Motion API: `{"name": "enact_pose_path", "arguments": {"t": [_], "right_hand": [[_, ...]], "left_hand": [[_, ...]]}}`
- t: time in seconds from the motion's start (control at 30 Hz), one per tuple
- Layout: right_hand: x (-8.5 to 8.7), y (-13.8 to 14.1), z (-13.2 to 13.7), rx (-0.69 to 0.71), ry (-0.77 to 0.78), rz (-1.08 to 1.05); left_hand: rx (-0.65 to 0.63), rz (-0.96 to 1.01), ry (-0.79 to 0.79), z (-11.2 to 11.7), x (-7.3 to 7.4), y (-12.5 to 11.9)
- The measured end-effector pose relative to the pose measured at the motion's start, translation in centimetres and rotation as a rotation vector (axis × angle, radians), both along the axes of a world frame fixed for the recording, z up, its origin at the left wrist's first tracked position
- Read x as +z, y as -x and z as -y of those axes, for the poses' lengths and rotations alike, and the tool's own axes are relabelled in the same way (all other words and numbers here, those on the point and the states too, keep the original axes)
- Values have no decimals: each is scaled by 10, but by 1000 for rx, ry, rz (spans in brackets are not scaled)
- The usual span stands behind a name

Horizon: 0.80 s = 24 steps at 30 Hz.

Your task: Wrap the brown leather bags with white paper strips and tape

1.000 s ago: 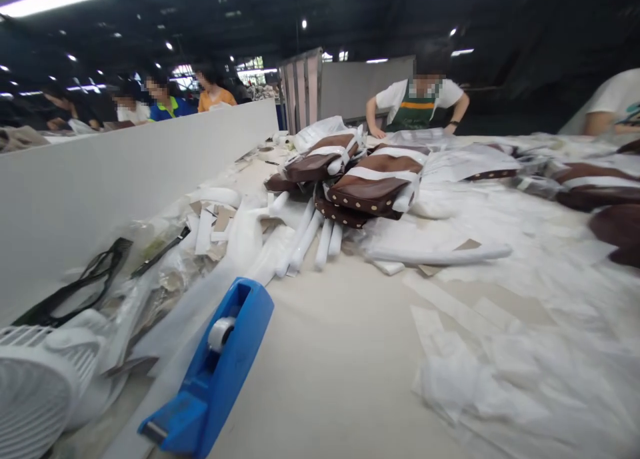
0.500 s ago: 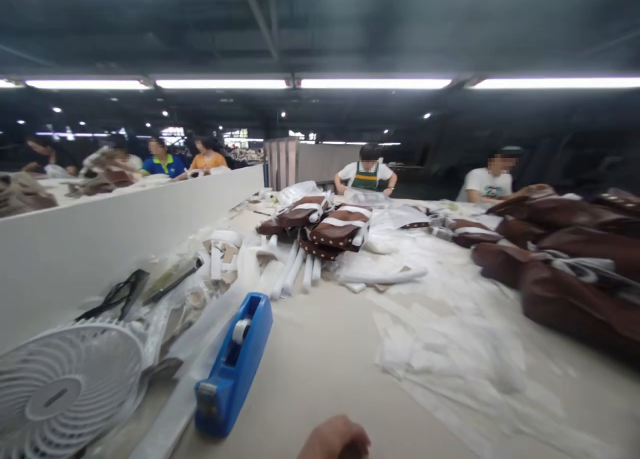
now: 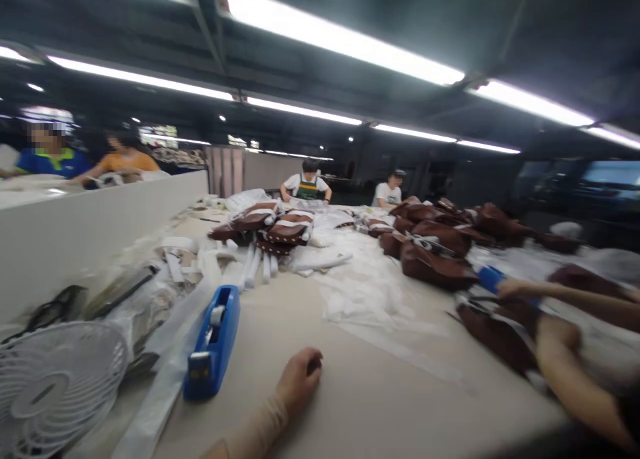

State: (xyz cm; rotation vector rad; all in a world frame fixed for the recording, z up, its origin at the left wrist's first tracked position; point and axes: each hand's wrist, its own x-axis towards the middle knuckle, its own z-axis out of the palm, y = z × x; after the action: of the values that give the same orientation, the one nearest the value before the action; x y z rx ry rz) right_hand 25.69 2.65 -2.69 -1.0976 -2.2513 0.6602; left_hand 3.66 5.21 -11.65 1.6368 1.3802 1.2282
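My left hand (image 3: 300, 381) lies on the bare beige table (image 3: 350, 392) with its fingers curled into a loose fist, and I see nothing in it. A blue tape dispenser (image 3: 213, 342) stands just to its left. At the lower right a bare arm reaches in, and what I take for my right hand (image 3: 553, 332) rests, blurred, on a brown bag (image 3: 493, 339); its fingers do not show. Just above it another forearm stretches in from the right, its hand (image 3: 507, 287) by a blue object (image 3: 490, 278).
A white fan (image 3: 55, 396) sits at the lower left beside plastic wrap and black straps. Brown bags with white straps (image 3: 280, 229) are piled mid-table, more brown bags (image 3: 435, 252) to the right. White sheets (image 3: 370, 292) cover the middle. A white partition (image 3: 100, 226) runs along the left; people work beyond.
The view has swung right and pulled back. My left hand has come further onto the table. The two arms at the right have come into view.
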Motion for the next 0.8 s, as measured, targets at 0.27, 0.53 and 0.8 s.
{"name": "enact_pose_path", "arguments": {"t": [0.27, 0.53, 0.8], "right_hand": [[-36, -49, -47, -666, 16, 18], [-79, -47, -54, -830, -97, 159], [-78, -38, -47, -796, -148, 321]], "left_hand": [[-129, 21, 13, -8, -9, 12], [-185, 57, 27, -14, -12, 17], [-204, 23, 57, -14, -10, 14]]}}
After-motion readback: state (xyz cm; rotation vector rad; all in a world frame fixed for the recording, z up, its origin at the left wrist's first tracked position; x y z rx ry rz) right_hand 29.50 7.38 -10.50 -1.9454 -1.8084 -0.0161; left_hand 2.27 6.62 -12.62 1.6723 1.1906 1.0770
